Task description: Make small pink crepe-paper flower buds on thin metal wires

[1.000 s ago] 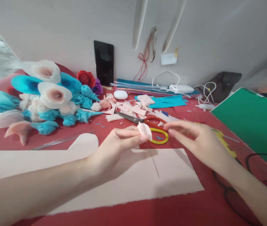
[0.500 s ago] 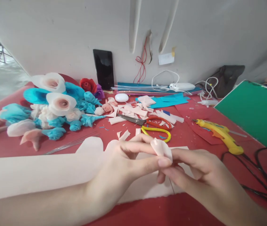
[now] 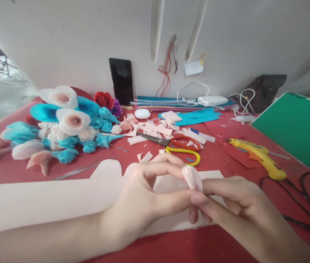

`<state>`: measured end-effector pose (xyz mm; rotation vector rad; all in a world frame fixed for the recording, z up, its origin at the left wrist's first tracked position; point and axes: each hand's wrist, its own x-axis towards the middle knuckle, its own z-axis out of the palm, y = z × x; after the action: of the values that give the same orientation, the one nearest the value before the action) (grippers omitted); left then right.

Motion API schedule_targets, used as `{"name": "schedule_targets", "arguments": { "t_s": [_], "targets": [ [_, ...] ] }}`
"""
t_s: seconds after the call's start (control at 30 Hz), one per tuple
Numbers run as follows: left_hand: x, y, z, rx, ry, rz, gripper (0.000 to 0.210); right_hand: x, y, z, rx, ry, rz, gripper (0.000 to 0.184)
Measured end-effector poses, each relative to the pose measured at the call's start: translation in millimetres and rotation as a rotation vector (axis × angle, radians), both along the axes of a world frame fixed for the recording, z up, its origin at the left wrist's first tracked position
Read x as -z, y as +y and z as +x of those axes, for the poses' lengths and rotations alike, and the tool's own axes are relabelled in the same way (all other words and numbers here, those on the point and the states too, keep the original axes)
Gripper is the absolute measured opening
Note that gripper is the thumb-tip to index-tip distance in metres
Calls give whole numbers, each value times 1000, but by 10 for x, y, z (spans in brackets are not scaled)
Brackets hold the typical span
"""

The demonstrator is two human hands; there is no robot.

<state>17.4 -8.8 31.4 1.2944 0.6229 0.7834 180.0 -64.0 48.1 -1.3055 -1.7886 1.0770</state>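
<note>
Between my two hands is a small pale pink paper petal [image 3: 193, 178], curled round on itself, with a thin wire showing below the fingers. My left hand [image 3: 155, 193] pinches its base between thumb and fingers. From the other side my right hand [image 3: 231, 201] closes on the same base, thumb and forefinger meeting the left thumb. Under both hands lies a long pale pink paper sheet [image 3: 48, 204]. Rounded paper petals [image 3: 107, 169] rest along its far edge. Scissors [image 3: 171, 141] with one red and one yellow handle lie just beyond the fingers.
Blue, white and pink paper flowers [image 3: 73, 120] are heaped at left, beside thin wires [image 3: 81, 168]. Pink paper scraps [image 3: 157, 128] spread past the scissors. A yellow glue gun [image 3: 261, 159] with black cable [image 3: 302, 197] lies right, near a green board [image 3: 294, 128]. A phone [image 3: 121, 81] leans on the wall.
Both hands have shifted slightly right and down with the petal. The petal has turned and now looks narrower, and the wire beneath shows at a different slant.
</note>
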Motion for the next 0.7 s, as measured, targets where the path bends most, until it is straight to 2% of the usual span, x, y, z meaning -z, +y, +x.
{"name": "schedule_targets", "arguments": {
  "t_s": [0.2, 0.4, 0.57, 0.7],
  "targets": [
    [-63, 10, 9, -47, 25, 104, 6, -5, 13, 8, 3, 10, -83, 28],
    [-103, 8, 10, -31, 22, 18, 9, -24, 8, 13, 10, -28, -91, 31],
    [-83, 13, -2, 3, -1, -12, 7, -39, 43, 15, -12, -94, 21, 26],
    [-72, 14, -5, 15, -3, -28, 7, -32, 61, 5, -24, -69, 19, 28]
  ]
}}
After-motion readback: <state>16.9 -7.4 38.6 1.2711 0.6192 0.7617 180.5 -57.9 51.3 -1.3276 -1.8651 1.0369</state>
